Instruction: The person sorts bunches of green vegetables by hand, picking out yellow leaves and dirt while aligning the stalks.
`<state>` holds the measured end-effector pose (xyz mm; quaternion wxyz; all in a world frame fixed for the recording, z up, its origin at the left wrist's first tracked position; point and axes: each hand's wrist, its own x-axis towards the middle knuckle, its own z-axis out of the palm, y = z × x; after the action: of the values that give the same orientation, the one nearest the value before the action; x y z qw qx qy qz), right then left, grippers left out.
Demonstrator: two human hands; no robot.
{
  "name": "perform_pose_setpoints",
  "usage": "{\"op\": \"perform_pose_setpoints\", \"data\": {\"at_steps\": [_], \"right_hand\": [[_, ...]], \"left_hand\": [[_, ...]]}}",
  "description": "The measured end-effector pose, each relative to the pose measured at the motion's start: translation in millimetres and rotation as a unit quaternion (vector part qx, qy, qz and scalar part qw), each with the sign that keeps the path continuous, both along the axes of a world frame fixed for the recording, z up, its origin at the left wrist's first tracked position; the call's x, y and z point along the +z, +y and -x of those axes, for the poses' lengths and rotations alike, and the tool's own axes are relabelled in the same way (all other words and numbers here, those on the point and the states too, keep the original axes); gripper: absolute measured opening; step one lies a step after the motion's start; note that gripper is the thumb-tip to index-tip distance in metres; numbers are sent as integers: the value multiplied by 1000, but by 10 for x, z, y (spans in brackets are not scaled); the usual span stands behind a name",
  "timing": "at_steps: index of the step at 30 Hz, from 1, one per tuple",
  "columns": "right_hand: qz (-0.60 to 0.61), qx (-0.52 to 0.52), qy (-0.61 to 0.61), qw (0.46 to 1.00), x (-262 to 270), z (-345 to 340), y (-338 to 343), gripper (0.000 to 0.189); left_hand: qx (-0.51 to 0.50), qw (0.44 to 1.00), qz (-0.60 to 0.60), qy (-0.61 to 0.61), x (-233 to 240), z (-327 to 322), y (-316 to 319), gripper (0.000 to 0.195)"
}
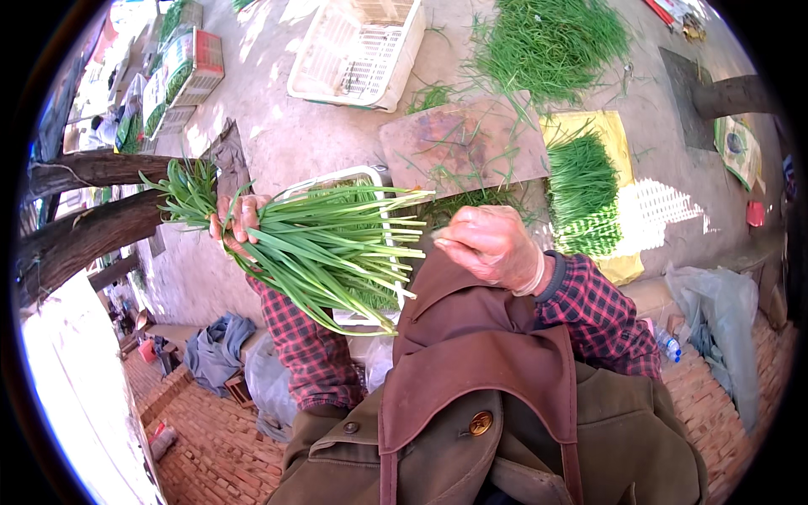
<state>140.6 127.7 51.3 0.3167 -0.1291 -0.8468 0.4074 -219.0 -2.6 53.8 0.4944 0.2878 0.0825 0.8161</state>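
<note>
My left hand [238, 221] is closed around a bunch of long green leafy stalks, likely garlic chives [334, 233]. The pale cut ends fan out to the right, and the leaf tips stick out left of my fist. Just right of those ends is my right hand [489, 243], its fingers curled together with a band around the wrist; whether it pinches anything is too small to tell. Under the bunch stands a white plastic crate [363, 172] with more greens inside. A neat stack of cut greens [582, 183] lies on a yellow sack [622, 136] to the right.
Beyond lie a flat stained board [464, 142] with loose blades, a large heap of greens [552, 44] and a white crate [379, 63]. Tree trunks [95, 233] stand at the left. Filled crates [196, 69] are at upper left; a plastic bag [719, 315] lies at right.
</note>
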Motion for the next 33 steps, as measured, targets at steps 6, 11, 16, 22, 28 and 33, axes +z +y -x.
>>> {"op": "perform_pose_setpoints", "data": {"at_steps": [6,11,16,22,28,33], "right_hand": [[-67,53,60,995,179,531,-76,28],[1,44,18,999,95,504,-91,12],[81,3,-50,996,-26,-17,81,8],[24,22,-158,987,-627,-559,79,25],[101,91,-30,990,278,59,-25,47],[-54,103,63,991,195,460,-211,26]], "left_hand": [[-14,1000,9,12,79,-163,175,28],[-24,1000,-4,-5,69,-210,236,27],[1,999,-23,42,-3,186,-53,27],[20,998,-36,50,32,332,-112,25],[13,998,-27,52,80,289,-93,25],[-5,999,-24,49,-18,336,-39,25]]}}
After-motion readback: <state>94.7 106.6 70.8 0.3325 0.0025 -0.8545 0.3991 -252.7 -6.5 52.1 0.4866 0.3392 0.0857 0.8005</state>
